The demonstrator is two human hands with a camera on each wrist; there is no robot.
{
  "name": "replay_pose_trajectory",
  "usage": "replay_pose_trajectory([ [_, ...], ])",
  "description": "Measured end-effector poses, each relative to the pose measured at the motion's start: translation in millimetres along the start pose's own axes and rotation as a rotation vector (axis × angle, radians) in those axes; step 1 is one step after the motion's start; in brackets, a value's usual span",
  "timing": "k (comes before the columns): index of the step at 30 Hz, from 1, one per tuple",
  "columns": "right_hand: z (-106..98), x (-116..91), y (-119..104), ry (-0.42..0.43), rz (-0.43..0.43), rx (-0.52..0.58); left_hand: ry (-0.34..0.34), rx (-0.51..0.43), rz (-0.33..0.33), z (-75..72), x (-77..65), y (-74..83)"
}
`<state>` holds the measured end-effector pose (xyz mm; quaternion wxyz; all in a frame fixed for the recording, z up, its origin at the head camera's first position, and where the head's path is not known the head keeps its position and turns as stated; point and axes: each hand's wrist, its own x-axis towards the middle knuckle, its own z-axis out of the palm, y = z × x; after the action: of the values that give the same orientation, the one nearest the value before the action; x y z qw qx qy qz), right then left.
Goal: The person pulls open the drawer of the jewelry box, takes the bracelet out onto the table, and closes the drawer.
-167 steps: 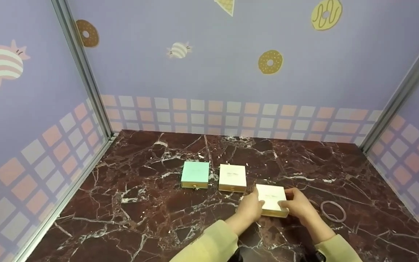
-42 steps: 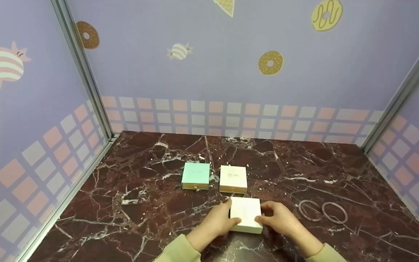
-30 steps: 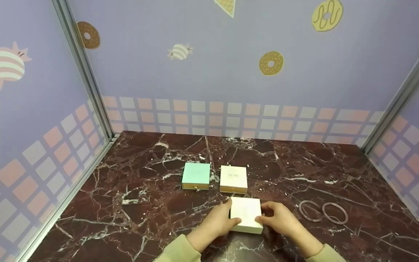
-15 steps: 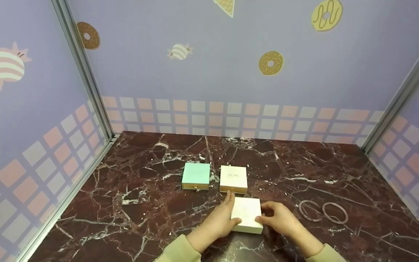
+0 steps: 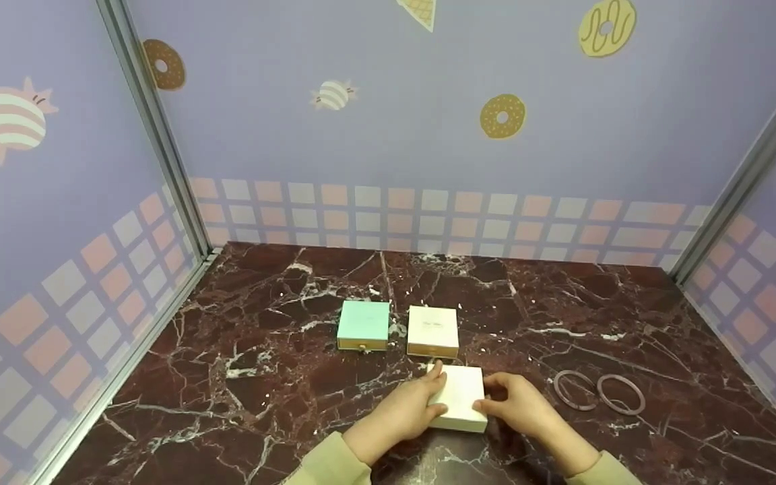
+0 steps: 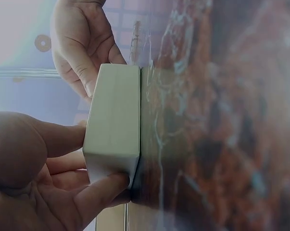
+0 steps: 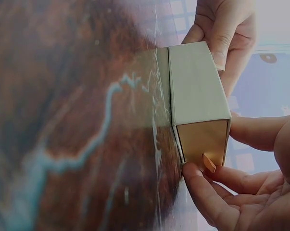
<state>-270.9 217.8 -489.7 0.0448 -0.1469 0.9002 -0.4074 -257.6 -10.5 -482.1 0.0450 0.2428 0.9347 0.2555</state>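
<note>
the left hand (image 5: pixel 409 407) is clamping the white box (image 5: pixel 462 397) at its left side, thumb on the near edge. the right hand (image 5: pixel 519 404) is gripping the right side, its fingers lying by the pull tab (image 7: pixel 208 163) on the gold drawer face (image 7: pixel 195 139). the white box is resting on the marbled table (image 5: pixel 280 411). a cream box (image 5: pixel 432 330) is standing just beyond it, with a mint box (image 5: pixel 364 325) standing farther left. on the right, a left ring (image 5: pixel 556 389) and a right ring (image 5: pixel 642 401) are lying side by side.
</note>
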Motion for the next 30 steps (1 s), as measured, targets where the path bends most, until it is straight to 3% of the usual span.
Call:
replay_pose_trajectory([
  [11,-1,1,3,-0.013,0.044,0.035,-0.017,-0.083,-0.042,-2.0,-0.2,1.9],
  [19,-8,7,14,-0.097,0.212,0.336,-0.024,-0.123,-0.044,-2.2,0.5,0.1],
  [23,-12,9,23,-0.146,0.248,0.463,-0.023,-0.159,-0.047,-1.2,0.5,-1.3],
  [30,-11,11,29,-0.156,0.237,0.512,-0.019,-0.21,-0.055,-1.4,0.8,-2.5],
])
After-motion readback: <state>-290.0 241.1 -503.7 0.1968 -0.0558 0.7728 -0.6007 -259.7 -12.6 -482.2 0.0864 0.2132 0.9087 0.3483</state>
